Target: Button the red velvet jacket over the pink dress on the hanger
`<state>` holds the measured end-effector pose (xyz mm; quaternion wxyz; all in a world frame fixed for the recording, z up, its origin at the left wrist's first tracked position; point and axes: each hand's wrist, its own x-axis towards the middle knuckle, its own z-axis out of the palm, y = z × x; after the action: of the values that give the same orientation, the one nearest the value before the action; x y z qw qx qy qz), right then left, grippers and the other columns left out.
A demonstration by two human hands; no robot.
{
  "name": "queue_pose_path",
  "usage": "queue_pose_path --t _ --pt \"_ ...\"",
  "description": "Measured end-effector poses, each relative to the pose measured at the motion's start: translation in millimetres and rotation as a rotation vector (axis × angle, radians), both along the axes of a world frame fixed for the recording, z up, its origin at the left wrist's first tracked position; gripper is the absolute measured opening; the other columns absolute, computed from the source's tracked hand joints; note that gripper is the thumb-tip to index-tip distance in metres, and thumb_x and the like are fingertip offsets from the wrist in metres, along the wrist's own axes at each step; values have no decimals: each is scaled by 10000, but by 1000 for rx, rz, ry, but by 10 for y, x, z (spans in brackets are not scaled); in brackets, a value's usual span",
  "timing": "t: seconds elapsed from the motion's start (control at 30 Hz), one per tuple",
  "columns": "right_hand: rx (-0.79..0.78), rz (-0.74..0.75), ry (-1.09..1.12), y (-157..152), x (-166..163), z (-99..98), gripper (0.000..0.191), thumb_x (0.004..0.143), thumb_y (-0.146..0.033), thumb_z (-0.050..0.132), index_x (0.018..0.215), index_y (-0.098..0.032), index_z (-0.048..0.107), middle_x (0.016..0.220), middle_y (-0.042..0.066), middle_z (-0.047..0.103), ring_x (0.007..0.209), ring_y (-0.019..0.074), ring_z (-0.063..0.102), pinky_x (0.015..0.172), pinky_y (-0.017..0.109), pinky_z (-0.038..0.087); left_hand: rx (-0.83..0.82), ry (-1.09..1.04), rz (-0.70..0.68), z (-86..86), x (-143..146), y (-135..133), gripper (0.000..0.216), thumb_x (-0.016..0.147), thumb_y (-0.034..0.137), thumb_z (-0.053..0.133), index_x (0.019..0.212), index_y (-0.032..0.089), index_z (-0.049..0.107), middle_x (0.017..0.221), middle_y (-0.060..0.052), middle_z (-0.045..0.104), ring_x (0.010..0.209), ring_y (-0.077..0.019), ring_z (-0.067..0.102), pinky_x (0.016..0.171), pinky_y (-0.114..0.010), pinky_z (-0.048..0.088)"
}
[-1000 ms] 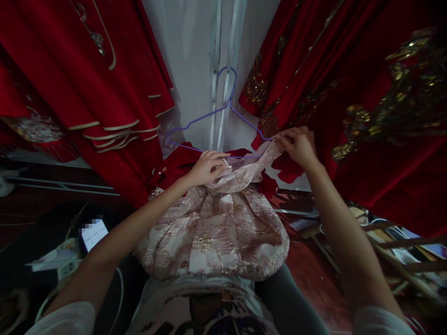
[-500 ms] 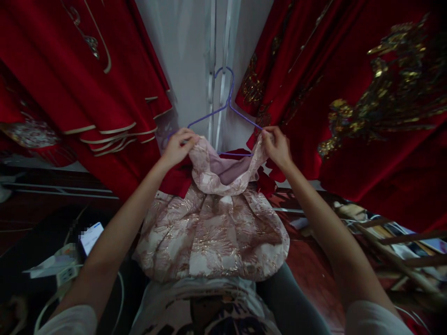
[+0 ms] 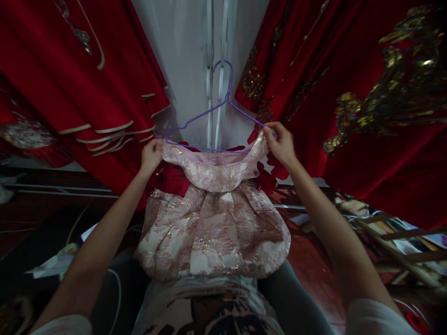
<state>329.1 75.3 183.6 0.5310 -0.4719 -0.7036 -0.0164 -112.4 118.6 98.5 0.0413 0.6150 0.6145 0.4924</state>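
Note:
A pink dress (image 3: 216, 232) with a gold floral pattern and a full skirt lies over my lap, its neckline held up in front of me. My left hand (image 3: 152, 156) is closed on the dress's left upper edge, beside the end of a purple hanger (image 3: 195, 119). At the other side my right hand (image 3: 279, 142) pinches the dress's right upper edge near the hanger's right arm, whose tip is hidden there. The hanger's hook hangs on a thin metal upright, and its lower bar runs across the neck opening. Red fabric (image 3: 172, 181) shows behind the dress.
Red garments with silver trim (image 3: 115, 88) hang on the left, and red ones with gold sequins (image 3: 366, 116) on the right. A wooden rack (image 3: 401, 260) with items stands at lower right. White papers and a cable (image 3: 118, 293) lie at lower left.
My left hand has moved left and slightly down, stretching the neckline wider. The hanger's left end now shows beside it. My right hand has barely moved, still pinching the dress.

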Motion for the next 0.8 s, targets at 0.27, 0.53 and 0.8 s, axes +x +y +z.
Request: queue_pose_path --t 0.27,0.53,0.8 --pt "4 -11 7 -16 -1 31 417 882 -593 499 969 -221 664 899 48 716 797 198 647 742 316 498 129 -90 -131 88 -9 -27 350 899 447 418 821 164 609 762 -20 620 739 -144 567 743 -234 454" --pt "-31 1 -4 0 5 28 365 899 -545 489 964 -223 648 849 28 697 734 177 621 683 295 474 144 18 -412 766 532 111 422 877 534 484 869 154 669 814 -39 669 767 -157 588 722 -241 470" --pt "-45 13 2 105 18 27 331 895 -532 491 888 -229 622 772 11 649 699 163 576 659 293 452 -57 -201 -380 543 268 7 594 923 599 264 1016 162 654 953 -105 697 890 -193 657 838 -326 520"
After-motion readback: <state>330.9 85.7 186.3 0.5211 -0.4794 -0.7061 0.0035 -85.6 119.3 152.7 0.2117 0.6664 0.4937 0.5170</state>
